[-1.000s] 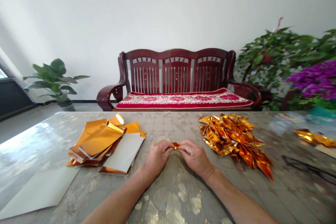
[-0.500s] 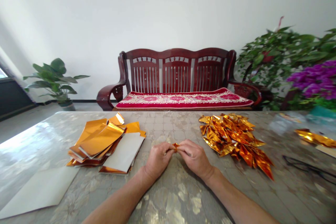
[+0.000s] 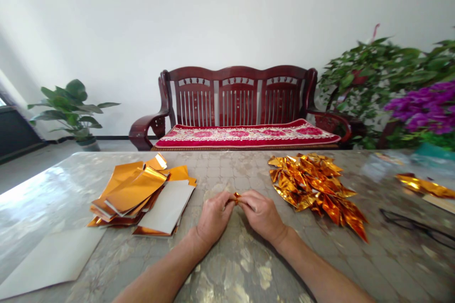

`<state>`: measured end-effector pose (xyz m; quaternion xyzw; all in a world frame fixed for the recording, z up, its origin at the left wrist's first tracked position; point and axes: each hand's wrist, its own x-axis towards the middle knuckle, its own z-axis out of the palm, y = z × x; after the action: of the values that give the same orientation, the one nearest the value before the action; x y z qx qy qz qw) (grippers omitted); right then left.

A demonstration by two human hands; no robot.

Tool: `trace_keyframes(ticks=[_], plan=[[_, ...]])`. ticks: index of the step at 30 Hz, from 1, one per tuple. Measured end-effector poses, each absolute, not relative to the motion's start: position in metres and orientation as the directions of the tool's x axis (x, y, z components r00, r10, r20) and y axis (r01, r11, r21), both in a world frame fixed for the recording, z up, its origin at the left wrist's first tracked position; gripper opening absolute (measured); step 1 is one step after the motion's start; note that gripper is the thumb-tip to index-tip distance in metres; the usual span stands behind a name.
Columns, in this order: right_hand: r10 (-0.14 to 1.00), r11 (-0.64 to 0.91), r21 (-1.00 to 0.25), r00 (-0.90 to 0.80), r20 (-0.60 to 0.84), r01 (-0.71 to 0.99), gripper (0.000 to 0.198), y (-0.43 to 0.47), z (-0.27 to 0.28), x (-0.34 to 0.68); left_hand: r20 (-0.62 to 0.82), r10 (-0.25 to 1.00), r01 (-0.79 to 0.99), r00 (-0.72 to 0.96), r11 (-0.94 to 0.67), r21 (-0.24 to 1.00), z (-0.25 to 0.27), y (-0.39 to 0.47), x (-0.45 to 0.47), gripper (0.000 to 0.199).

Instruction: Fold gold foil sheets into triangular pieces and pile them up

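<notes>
My left hand (image 3: 215,213) and my right hand (image 3: 262,213) meet over the middle of the table. Between their pinched fingertips is a small piece of gold foil paper (image 3: 236,197), mostly covered by the fingers. To the left lies a loose stack of gold foil sheets (image 3: 131,189), with a white-backed sheet (image 3: 167,206) face down at its near side. On the right, a heap of folded gold foil pieces (image 3: 313,184) spreads toward my right forearm. How the held piece is folded cannot be made out.
A pale sheet (image 3: 53,260) lies at the table's near left. Black glasses (image 3: 415,225), another gold foil piece (image 3: 424,185) and clear plastic (image 3: 382,163) are at the right. Beyond the table (image 3: 227,170) stand a wooden bench (image 3: 238,99) and potted plants (image 3: 73,109).
The view has shifted very slightly. Both hands keep their pinch on the foil paper at nearly the same spot; the stack and heap lie as before.
</notes>
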<state>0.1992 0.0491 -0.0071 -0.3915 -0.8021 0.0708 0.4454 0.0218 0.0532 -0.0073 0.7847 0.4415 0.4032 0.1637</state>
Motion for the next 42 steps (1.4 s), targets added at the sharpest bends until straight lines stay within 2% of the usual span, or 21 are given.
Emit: trace_keyframes(ticks=[4, 13, 17, 26, 30, 33, 38, 42], plan=[[0.687, 0.690, -0.445, -0.326, 0.649, 0.571, 0.030, 0.050, -0.006, 0.201, 0.492, 0.821, 0.557, 0.290, -0.563, 0.610, -0.010, 0.054, 0.022, 0.018], [0.691, 0.693, -0.428, -0.364, 0.625, 0.580, 0.044, 0.056, -0.009, 0.208, 0.452, 0.833, 0.515, 0.320, -0.553, 0.655, -0.013, 0.056, 0.018, 0.056], [0.688, 0.694, -0.424, -0.361, 0.629, 0.582, 0.045, 0.058, -0.012, 0.209, 0.460, 0.833, 0.515, 0.307, -0.552, 0.656, -0.016, 0.062, 0.018, 0.046], [0.727, 0.643, -0.445, -0.314, 0.611, 0.623, 0.031, 0.059, -0.015, 0.209, 0.407, 0.874, 0.496, 0.264, -0.485, 0.720, -0.013, 0.066, 0.018, 0.029], [0.818, 0.536, -0.533, -0.247, 0.519, 0.655, 0.024, 0.058, -0.013, 0.207, 0.375, 0.892, 0.464, 0.253, -0.452, 0.761, -0.015, 0.067, 0.017, 0.027], [0.879, 0.442, -0.569, -0.206, 0.431, 0.694, 0.029, 0.059, -0.010, 0.207, 0.349, 0.903, 0.461, 0.249, -0.428, 0.778, -0.015, 0.067, 0.017, 0.027], [0.848, 0.514, -0.476, -0.338, 0.409, 0.714, 0.034, 0.058, -0.005, 0.208, 0.331, 0.907, 0.462, 0.261, -0.418, 0.782, -0.012, 0.065, 0.018, 0.027], [0.837, 0.523, -0.425, -0.351, 0.421, 0.738, 0.035, 0.057, -0.005, 0.208, 0.321, 0.903, 0.489, 0.284, -0.425, 0.762, -0.008, 0.064, 0.017, 0.026]])
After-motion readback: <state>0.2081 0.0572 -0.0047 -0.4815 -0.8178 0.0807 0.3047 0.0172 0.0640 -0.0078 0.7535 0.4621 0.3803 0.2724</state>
